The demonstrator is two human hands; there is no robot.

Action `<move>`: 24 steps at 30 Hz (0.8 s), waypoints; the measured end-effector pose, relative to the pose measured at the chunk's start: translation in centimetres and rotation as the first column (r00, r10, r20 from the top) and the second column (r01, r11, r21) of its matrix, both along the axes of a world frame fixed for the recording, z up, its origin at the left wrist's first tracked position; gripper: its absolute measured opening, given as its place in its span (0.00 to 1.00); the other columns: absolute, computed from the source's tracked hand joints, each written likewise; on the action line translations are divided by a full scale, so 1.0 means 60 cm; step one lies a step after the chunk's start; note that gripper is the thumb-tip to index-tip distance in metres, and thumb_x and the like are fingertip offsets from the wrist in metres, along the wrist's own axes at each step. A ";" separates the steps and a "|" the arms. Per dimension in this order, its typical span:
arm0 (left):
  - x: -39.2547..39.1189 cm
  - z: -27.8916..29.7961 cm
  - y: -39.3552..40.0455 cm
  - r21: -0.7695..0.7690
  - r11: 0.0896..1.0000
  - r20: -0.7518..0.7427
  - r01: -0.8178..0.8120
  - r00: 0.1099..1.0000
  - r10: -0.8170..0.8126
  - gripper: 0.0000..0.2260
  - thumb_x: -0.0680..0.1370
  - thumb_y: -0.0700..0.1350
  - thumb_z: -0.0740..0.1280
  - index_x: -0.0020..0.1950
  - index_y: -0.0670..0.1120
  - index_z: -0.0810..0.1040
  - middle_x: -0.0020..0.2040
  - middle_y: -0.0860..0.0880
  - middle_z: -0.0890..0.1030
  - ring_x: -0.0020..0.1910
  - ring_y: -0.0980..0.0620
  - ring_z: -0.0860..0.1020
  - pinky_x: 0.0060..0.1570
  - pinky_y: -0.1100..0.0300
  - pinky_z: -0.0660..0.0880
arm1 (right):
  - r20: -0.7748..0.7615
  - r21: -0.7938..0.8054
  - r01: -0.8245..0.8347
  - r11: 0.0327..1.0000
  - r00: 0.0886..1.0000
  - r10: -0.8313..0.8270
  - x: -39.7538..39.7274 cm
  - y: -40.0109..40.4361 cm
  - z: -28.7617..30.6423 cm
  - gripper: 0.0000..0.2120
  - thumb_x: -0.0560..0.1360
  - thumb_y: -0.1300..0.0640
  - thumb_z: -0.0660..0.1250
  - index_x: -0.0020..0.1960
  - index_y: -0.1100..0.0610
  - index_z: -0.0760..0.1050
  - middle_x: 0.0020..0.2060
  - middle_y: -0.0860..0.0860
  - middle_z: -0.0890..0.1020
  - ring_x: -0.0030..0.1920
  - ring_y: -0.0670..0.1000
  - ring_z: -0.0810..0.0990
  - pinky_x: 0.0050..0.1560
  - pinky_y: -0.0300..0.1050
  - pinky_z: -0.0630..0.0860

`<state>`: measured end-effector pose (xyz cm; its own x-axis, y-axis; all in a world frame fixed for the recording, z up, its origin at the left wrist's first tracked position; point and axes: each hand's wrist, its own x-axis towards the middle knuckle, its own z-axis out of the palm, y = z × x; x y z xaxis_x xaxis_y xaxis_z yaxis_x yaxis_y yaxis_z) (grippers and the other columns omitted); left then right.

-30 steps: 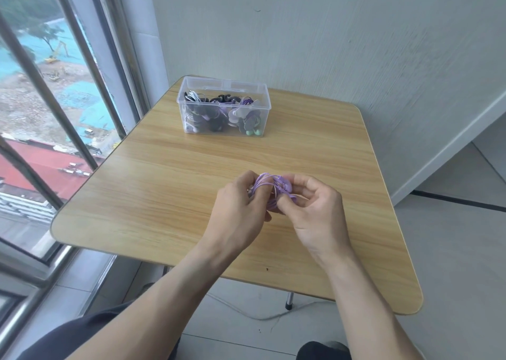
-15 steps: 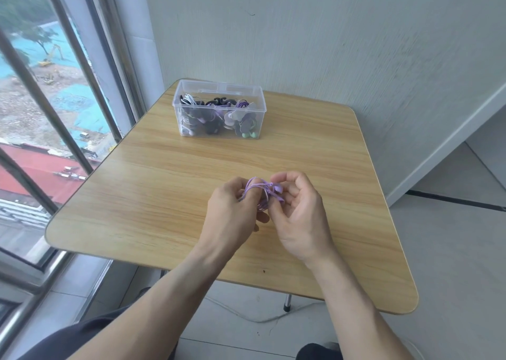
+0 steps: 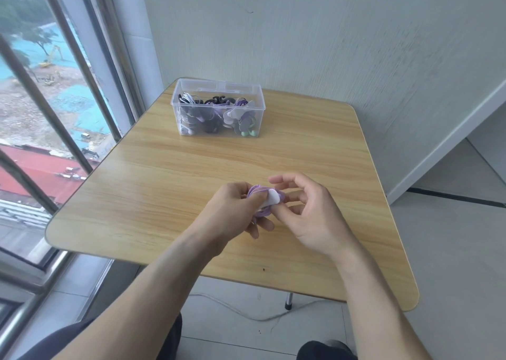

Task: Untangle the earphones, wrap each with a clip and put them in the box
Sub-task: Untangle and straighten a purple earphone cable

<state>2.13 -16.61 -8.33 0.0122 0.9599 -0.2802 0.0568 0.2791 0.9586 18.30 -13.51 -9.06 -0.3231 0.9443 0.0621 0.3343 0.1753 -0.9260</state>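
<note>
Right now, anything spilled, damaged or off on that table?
Nothing stands out. The clear plastic box sits upright at the far side of the wooden table, earphone bundles inside. The left hand and right hand hold the coiled purple earphones with a white clip.

A plain upper-floor room: small wooden table (image 3: 191, 184) by a barred window (image 3: 54, 107) overlooking a construction site.
</note>
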 end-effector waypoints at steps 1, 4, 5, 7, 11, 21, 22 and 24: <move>-0.003 -0.002 0.000 -0.010 0.999 -0.009 0.035 0.999 -0.035 0.12 0.81 0.47 0.65 0.55 0.38 0.81 0.46 0.39 0.85 0.41 0.38 0.83 0.34 0.57 0.74 | 0.022 0.003 -0.024 1.000 0.999 0.024 0.003 0.000 0.003 0.14 0.75 0.62 0.72 0.55 0.47 0.80 0.51 0.46 0.84 0.49 0.47 0.84 0.47 0.51 0.82; -0.010 -0.002 -0.001 -0.050 0.986 0.049 0.159 0.986 -0.156 0.16 0.81 0.48 0.66 0.57 0.34 0.79 0.50 0.36 0.84 0.46 0.34 0.82 0.35 0.59 0.75 | 0.044 -0.025 -0.116 0.993 0.992 0.117 0.014 0.001 0.010 0.14 0.75 0.64 0.70 0.56 0.49 0.83 0.49 0.44 0.86 0.51 0.48 0.84 0.52 0.55 0.82; -0.013 0.002 -0.001 -0.058 0.979 0.094 0.194 0.978 -0.188 0.17 0.81 0.48 0.67 0.58 0.32 0.78 0.52 0.35 0.83 0.44 0.39 0.83 0.34 0.61 0.75 | 0.038 -0.033 -0.134 0.990 0.990 0.135 0.018 0.001 0.012 0.14 0.74 0.63 0.70 0.56 0.50 0.84 0.49 0.45 0.87 0.51 0.49 0.85 0.53 0.56 0.82; -0.017 0.010 -0.001 -0.057 0.967 0.149 0.247 0.960 -0.236 0.19 0.81 0.48 0.67 0.60 0.31 0.77 0.55 0.34 0.82 0.41 0.48 0.82 0.31 0.63 0.75 | 0.016 -0.041 -0.162 0.986 0.987 0.163 0.026 0.002 0.014 0.15 0.74 0.61 0.70 0.56 0.47 0.84 0.47 0.50 0.87 0.50 0.50 0.85 0.55 0.55 0.81; -0.022 0.015 0.002 -0.029 0.974 0.206 0.225 0.955 -0.215 0.21 0.83 0.51 0.61 0.62 0.33 0.77 0.52 0.37 0.82 0.37 0.49 0.80 0.25 0.64 0.71 | -0.049 -0.059 -0.198 0.978 0.979 0.196 0.031 0.004 0.021 0.11 0.79 0.62 0.69 0.56 0.51 0.85 0.44 0.51 0.87 0.44 0.48 0.85 0.47 0.40 0.78; -0.004 0.007 0.006 0.107 0.963 -0.018 -0.249 0.968 0.252 0.09 0.83 0.46 0.59 0.59 0.44 0.74 0.36 0.42 0.84 0.28 0.42 0.82 0.23 0.59 0.71 | 0.001 0.134 0.136 0.982 0.991 -0.137 -0.031 -0.008 -0.018 0.05 0.77 0.51 0.72 0.47 0.51 0.86 0.45 0.46 0.83 0.43 0.47 0.85 0.45 0.45 0.81; -0.004 0.006 0.007 0.135 0.956 -0.039 -0.262 0.962 0.269 0.08 0.83 0.45 0.59 0.60 0.48 0.74 0.35 0.43 0.84 0.27 0.43 0.81 0.22 0.60 0.70 | 0.000 0.142 0.165 0.976 0.986 -0.167 -0.034 -0.009 -0.020 0.04 0.77 0.52 0.72 0.46 0.49 0.86 0.43 0.46 0.84 0.43 0.47 0.85 0.45 0.44 0.80; -0.007 0.005 0.011 0.189 0.938 -0.066 -0.290 0.949 0.307 0.10 0.82 0.44 0.59 0.55 0.47 0.79 0.31 0.47 0.82 0.25 0.47 0.79 0.23 0.61 0.69 | -0.059 0.093 0.224 0.970 0.974 -0.220 -0.040 -0.012 -0.021 0.03 0.75 0.52 0.74 0.47 0.48 0.87 0.40 0.45 0.85 0.42 0.47 0.85 0.44 0.43 0.78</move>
<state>1.73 -15.93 -8.06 -0.3004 0.9492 -0.0938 0.0882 0.1256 0.9882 15.90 -14.24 -10.34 -0.1005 0.9806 0.1681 0.3310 0.1923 -0.9238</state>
